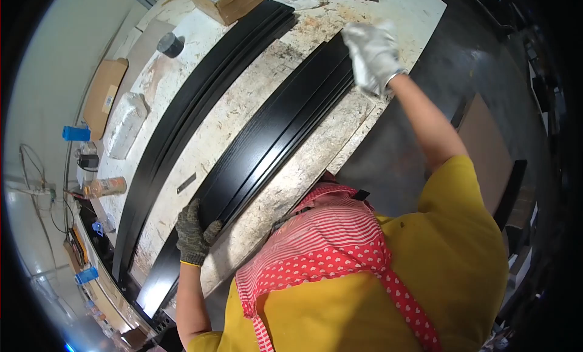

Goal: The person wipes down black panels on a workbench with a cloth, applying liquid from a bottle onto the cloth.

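A long black moulded board [276, 121] lies lengthwise on the worktable in front of me. My left hand [195, 233], in a dark grey knit glove, grips it toward its left end, with the thumb on the near side. At the far right end is my right hand [376, 51] in a white glove, smeared by motion. It is closed on what looks like a white cloth [364, 79], pressed against the board's end. Beyond lies a second stack of black boards [182, 112], touched by neither hand.
The pale, stained worktable [243, 109] carries a small metal strip [186, 183], a white wrapped block [126, 124], a dark round tin [170, 45], a bottle [106, 187] and a cardboard box [234, 6]. Brown panels [486, 139] stand to the right.
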The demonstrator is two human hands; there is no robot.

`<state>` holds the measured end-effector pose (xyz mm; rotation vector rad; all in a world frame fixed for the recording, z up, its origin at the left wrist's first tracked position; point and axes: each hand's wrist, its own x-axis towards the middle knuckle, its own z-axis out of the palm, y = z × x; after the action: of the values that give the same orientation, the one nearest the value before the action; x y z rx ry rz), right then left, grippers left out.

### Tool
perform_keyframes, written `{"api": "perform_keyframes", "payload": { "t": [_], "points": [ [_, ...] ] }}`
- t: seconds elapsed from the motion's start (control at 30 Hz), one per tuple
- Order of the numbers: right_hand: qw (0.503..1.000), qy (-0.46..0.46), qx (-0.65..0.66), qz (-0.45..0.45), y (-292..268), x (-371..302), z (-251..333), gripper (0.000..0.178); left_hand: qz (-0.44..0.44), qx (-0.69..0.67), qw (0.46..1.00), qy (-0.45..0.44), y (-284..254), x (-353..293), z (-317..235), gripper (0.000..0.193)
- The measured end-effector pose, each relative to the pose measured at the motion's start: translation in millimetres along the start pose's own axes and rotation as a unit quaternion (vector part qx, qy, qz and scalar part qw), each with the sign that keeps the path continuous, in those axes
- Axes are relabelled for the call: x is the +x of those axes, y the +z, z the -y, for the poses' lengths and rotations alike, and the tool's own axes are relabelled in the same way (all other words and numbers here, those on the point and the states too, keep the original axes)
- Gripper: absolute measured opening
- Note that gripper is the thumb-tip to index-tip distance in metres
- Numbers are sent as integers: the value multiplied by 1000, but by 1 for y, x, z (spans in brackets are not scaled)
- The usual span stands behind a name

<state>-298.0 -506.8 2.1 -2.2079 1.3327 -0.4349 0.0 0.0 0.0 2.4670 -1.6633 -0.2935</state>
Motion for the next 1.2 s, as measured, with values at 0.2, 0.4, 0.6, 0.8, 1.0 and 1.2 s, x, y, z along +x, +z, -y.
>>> {"api": "perform_keyframes", "payload": {
  "t": [0.2,0.4,0.6,0.8,1.0,1.2],
  "points": [
    [924,106,367,-1,-13,17,-41,43,-21,10,1000,-7,-27,6,-17,68],
    [945,92,304,-79,-27,11,-57,49,-43,156,981,111,-9,-8,-26,39],
    [934,-34,273,-230,-8,5,-99,31,-115,49,984,124,12,-10,-32,56],
    [915,-390,-22,97,77,-114,158,30,-30,58,997,50,5,-12,-37,82],
    [887,-457,32,62,88,-138,190,25,16,61,997,50,-39,-6,-36,81],
    [888,-435,-90,121,105,-144,181,24,10,31,996,86,-12,3,-18,76]
  ]
}}
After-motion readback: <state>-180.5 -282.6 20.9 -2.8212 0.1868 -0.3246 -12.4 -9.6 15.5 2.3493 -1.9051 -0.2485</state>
